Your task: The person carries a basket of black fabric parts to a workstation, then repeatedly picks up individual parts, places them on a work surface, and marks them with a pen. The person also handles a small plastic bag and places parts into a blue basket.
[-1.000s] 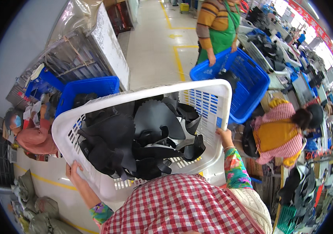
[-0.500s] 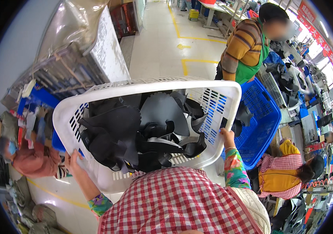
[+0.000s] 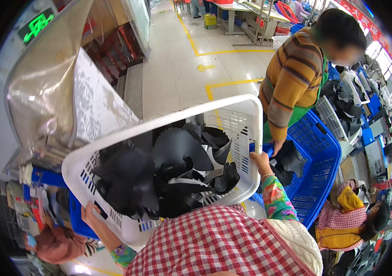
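In front of my body I carry a white plastic basket [image 3: 164, 123] with slotted walls, its left side tilted lower than its right. Inside lies a heap of black shoe uppers [image 3: 177, 149], some with scalloped edges. My left hand [image 3: 90, 215] grips the basket's near left end. At the right end my right hand [image 3: 261, 162] is closed around the rim. Just beyond it is a blue basket [image 3: 313, 179] with a few black pieces [image 3: 290, 158] in it; a co-worker's hand [image 3: 277, 146] holds its edge.
A co-worker in a striped sweater [image 3: 295, 69] stands close at the right front. To the left are a board-sided stand [image 3: 99, 99] and another blue basket [image 3: 79, 211]. More people sit at both sides. Yellow lines [image 3: 232, 52] mark the floor ahead.
The white basket has tilted, its left end dropping, and shifted slightly left. My view has turned. The co-worker ahead appears nearer, now with a hand visible on the blue basket.
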{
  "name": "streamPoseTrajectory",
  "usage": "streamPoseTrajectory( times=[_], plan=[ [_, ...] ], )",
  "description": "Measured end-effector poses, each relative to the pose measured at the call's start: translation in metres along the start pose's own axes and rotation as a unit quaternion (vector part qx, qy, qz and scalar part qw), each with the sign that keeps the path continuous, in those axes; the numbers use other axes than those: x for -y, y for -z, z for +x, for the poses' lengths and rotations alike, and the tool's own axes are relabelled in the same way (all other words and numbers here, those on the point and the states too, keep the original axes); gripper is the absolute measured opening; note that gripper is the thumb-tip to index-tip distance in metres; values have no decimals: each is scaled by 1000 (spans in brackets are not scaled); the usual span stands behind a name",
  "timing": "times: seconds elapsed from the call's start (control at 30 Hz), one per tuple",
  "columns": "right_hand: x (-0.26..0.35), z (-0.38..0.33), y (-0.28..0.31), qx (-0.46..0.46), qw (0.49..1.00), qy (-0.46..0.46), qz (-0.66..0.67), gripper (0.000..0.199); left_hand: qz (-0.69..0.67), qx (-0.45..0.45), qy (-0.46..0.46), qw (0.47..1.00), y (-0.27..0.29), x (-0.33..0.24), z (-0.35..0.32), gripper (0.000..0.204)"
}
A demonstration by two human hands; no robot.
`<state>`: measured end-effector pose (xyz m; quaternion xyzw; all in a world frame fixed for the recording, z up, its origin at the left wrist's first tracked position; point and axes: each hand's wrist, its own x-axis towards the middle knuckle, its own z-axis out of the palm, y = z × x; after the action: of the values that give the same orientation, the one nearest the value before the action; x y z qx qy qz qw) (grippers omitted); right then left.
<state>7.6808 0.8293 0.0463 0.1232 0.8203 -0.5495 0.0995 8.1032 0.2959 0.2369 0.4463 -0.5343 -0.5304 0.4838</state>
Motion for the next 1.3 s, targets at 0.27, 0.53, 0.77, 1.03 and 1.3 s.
streamPoseTrajectory(
  times=[0.27, 0.53, 0.77, 1.03, 1.3],
  plan=[
    [42, 114, -43, 31, 998, -11, -60, 26, 17, 0, 37, 999, -91, 32, 54, 27],
    [50, 233, -73, 33, 999, -11, 1, 22, 59, 100, 37, 993, -220, 61, 143, 18],
    [74, 381, -108, -19, 999, -44, 4, 34, 125, 117, 21, 985, -395, 89, 229, 21],
    [168, 482, -82, -49, 991, -76, 103, 26, 77, 222, 30, 972, -628, 94, 323, 22],
    [200, 623, -67, -101, 978, -97, 152, 26, 96, 310, 4, 946, -873, 107, 358, 29]
  ],
)
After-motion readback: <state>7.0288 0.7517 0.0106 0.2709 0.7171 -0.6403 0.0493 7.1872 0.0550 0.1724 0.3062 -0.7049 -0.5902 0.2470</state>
